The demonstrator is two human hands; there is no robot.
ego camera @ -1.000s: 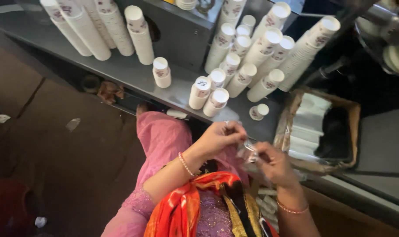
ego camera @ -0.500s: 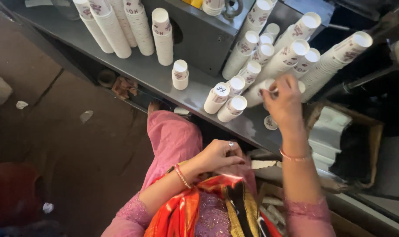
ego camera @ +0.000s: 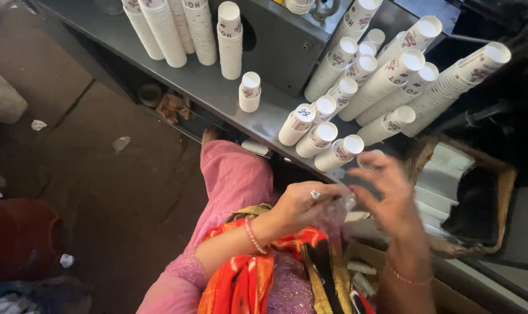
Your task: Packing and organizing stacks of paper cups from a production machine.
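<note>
Two hands meet above the lap: the left hand (ego camera: pixel 302 203) has its grip pinching what seems a small clear wrapper (ego camera: pixel 341 207), the blurred right hand (ego camera: pixel 387 195) spread beside it, below the tabletop (ego camera: pixel 217 93) cup stacks (ego camera: pixel 334 142).
</note>
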